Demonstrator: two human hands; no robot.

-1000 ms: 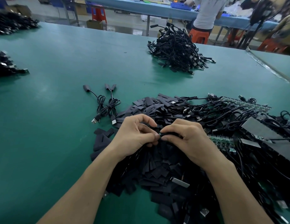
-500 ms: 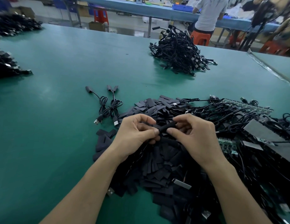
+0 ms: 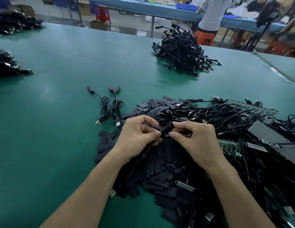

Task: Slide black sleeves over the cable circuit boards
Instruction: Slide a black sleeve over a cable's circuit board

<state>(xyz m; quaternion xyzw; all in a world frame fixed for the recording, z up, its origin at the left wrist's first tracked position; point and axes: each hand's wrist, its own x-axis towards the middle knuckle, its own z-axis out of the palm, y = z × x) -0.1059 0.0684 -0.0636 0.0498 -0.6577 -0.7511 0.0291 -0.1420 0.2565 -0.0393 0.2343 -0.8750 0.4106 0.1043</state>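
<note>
The table (image 3: 61,129) is covered in a green mat, and at its near edge lies a heap of flat black sleeves (image 3: 165,170), too many to count, spilling right into a tangle of cables (image 3: 234,117) with green circuit boards (image 3: 229,146) showing through. Just above the heap, the left hand (image 3: 137,135) and right hand (image 3: 197,142) meet on one black sleeve (image 3: 165,128) — each pinches an end between thumb and forefinger, other fingers curled, and the sleeve is tilted with its right end higher. Left of the heap lie three finished cables (image 3: 110,107), apart from it, their sleeved ends pointing away. Further out sits one big cable pile (image 3: 181,53), and two more piles (image 3: 7,65) at the left edge. Beyond the table there is a blue bench (image 3: 143,7), a red stool (image 3: 102,14), and a person in a white shirt (image 3: 212,12) on an orange stool (image 3: 204,37).
</note>
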